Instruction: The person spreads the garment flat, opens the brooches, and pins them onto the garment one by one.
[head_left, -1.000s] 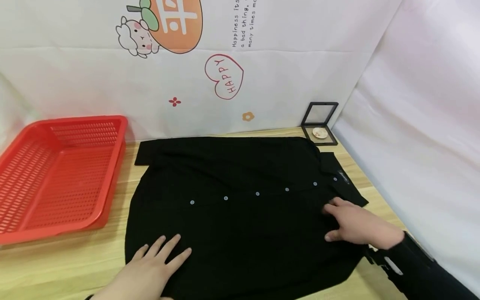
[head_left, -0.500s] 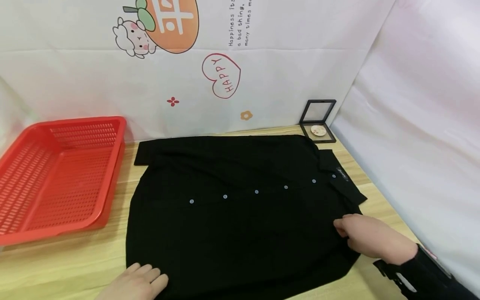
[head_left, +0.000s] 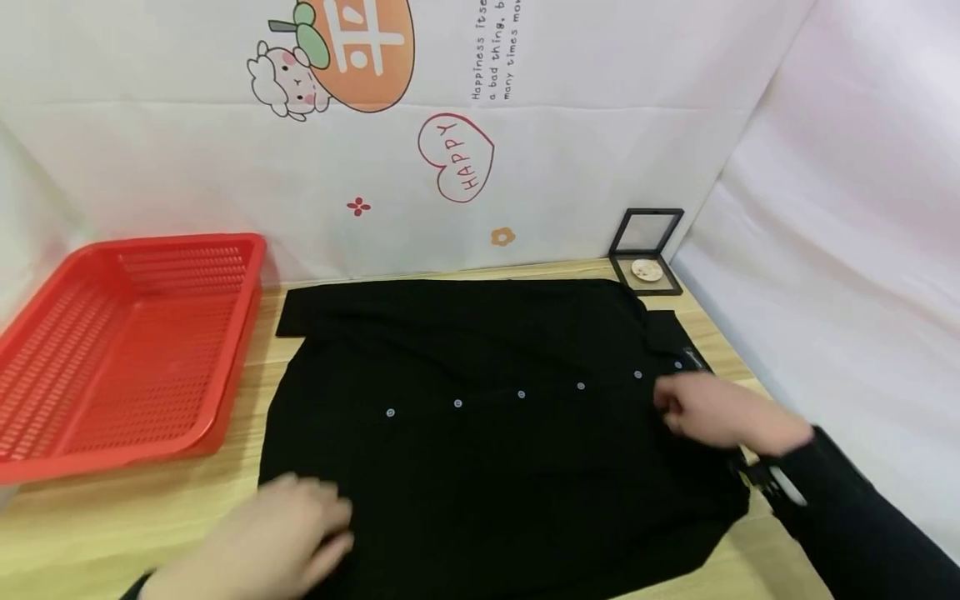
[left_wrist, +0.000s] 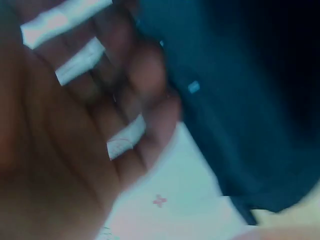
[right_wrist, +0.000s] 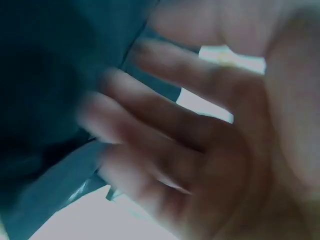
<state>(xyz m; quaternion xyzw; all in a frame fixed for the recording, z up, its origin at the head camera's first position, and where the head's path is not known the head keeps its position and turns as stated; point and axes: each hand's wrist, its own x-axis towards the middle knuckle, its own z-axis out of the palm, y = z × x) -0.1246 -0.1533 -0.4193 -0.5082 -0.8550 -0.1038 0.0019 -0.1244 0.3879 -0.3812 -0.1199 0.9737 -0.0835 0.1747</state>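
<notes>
A black button-up shirt (head_left: 480,475) lies spread front side up on the table, its collar end at the right and a row of small pale buttons (head_left: 521,394) across it. Over its near left part is my left hand (head_left: 258,537), blurred; in the left wrist view its fingers (left_wrist: 147,70) bend loosely with nothing between them. My right hand (head_left: 716,412) is over the shirt near the collar. The right wrist view shows its blurred fingers (right_wrist: 165,105) apart and slightly bent, holding nothing. Whether either hand touches the cloth I cannot tell.
A red plastic basket (head_left: 217,392) stands at the left on the wooden table (head_left: 82,533). At the back right corner is a small black frame (head_left: 630,287) with a pale round piece. White printed cloth (head_left: 570,167) hangs behind, and more white cloth (head_left: 862,275) at the right.
Half a second ago my left hand was lower at the shirt's near left edge; now it is farther up. My right hand has moved from the near collar side up toward the buttons.
</notes>
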